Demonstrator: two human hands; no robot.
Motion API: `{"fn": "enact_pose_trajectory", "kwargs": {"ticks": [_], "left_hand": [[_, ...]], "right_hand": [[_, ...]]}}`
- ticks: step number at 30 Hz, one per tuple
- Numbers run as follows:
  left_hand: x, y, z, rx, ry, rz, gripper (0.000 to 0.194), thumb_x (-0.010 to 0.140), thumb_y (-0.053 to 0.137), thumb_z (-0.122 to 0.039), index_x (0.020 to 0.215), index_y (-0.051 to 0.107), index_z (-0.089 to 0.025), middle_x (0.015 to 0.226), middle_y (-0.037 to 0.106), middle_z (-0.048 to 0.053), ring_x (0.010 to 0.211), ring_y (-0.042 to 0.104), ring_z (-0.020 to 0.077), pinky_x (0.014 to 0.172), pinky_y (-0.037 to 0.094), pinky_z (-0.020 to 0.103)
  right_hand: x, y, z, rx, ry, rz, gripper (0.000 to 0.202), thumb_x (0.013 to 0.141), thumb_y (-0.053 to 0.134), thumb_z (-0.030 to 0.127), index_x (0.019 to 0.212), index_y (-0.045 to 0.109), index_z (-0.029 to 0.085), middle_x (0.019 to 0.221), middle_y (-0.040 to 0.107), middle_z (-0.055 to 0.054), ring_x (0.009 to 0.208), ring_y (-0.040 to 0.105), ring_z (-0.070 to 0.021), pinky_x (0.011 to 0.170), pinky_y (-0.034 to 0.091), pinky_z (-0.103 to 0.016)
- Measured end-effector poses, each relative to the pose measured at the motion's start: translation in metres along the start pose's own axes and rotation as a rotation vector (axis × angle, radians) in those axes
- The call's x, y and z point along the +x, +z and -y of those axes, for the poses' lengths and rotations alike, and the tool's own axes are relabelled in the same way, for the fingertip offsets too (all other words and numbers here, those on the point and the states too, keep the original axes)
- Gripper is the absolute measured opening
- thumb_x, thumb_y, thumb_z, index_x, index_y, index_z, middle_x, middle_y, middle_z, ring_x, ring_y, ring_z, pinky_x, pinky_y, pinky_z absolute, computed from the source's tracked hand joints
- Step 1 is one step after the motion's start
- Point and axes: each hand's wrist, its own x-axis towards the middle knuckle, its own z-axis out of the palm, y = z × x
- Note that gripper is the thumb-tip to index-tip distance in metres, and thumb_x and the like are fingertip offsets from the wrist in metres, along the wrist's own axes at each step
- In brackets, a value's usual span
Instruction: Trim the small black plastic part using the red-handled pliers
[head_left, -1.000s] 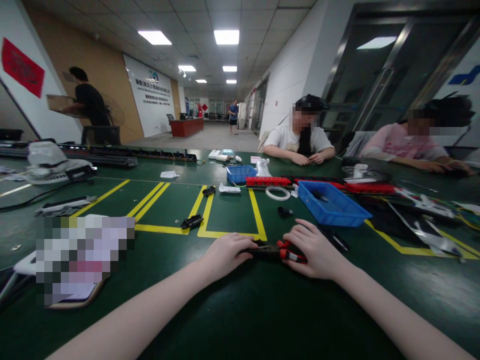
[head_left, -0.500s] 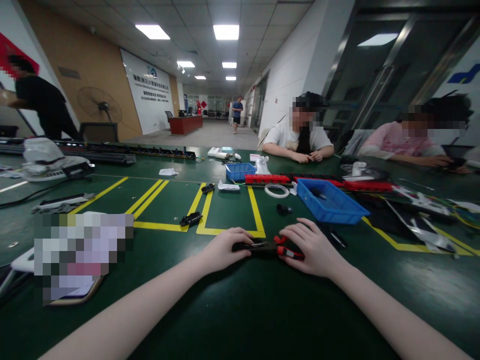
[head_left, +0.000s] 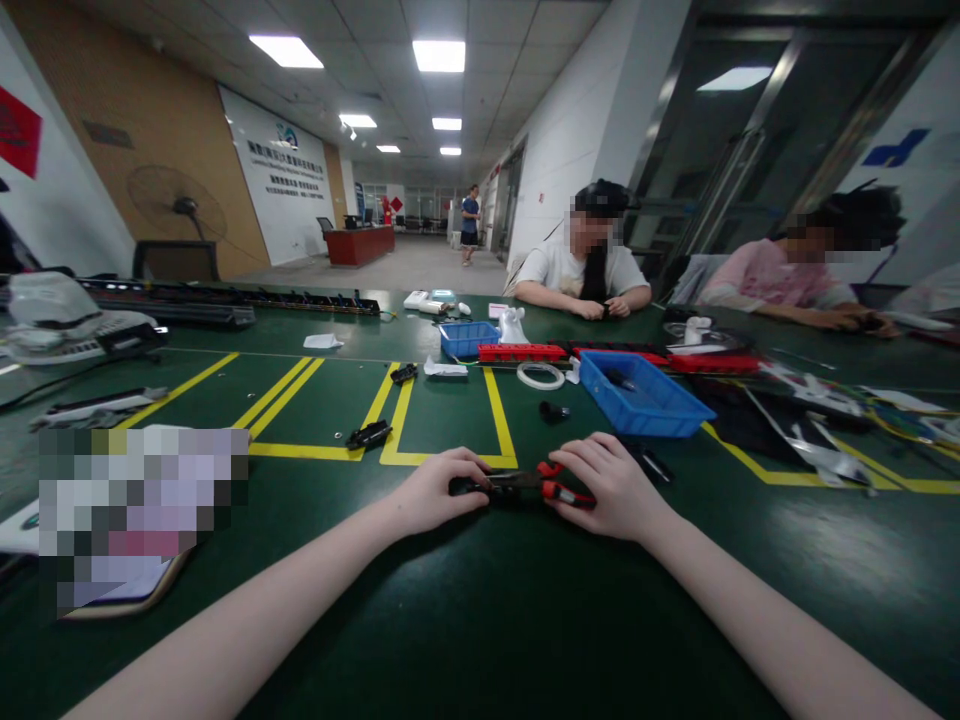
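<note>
My right hand point(head_left: 615, 490) is closed around the red handles of a pair of pliers point(head_left: 564, 494), whose dark jaws point left. Between the thumb and fingers of my left hand point(head_left: 435, 492) is a small black part point(head_left: 466, 487), mostly covered by the fingers. The plier jaws reach up to this part; whether they grip it I cannot tell. Both hands are low over the green table point(head_left: 480, 610). Beyond my left hand lie a black clip-like piece point(head_left: 369, 435) and a smaller black piece point(head_left: 404, 373).
To the right stand a blue tray point(head_left: 652, 410) and a smaller blue bin point(head_left: 469, 340), near red strips point(head_left: 521, 353) and a white ring point(head_left: 540, 376). A black cylindrical piece point(head_left: 553, 411) lies ahead. At left is a phone-like slab point(head_left: 150, 590). Two people sit across the table.
The view has swung slightly right, so the table things appear further left. The plier jaws show more plainly beside the black part. A standing person at far left has mostly left the view.
</note>
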Motion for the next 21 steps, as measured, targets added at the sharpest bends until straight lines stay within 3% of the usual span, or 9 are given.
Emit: {"fn": "enact_pose_trajectory", "kwargs": {"ticks": [21], "left_hand": [[-0.0007, 0.0008, 0.0038, -0.006, 0.001, -0.01, 0.013, 0.083, 0.069, -0.02, 0.096, 0.07, -0.019, 0.117, 0.062, 0.005, 0.108, 0.06, 0.0194, 0.1, 0.045, 0.037]], "right_hand": [[0.001, -0.0003, 0.0003, 0.058, -0.011, 0.043, 0.038, 0.08, 0.065, 0.038, 0.11, 0.063, 0.014, 0.1, 0.069, -0.012, 0.089, 0.063, -0.024, 0.089, 0.042, -0.044]]}}
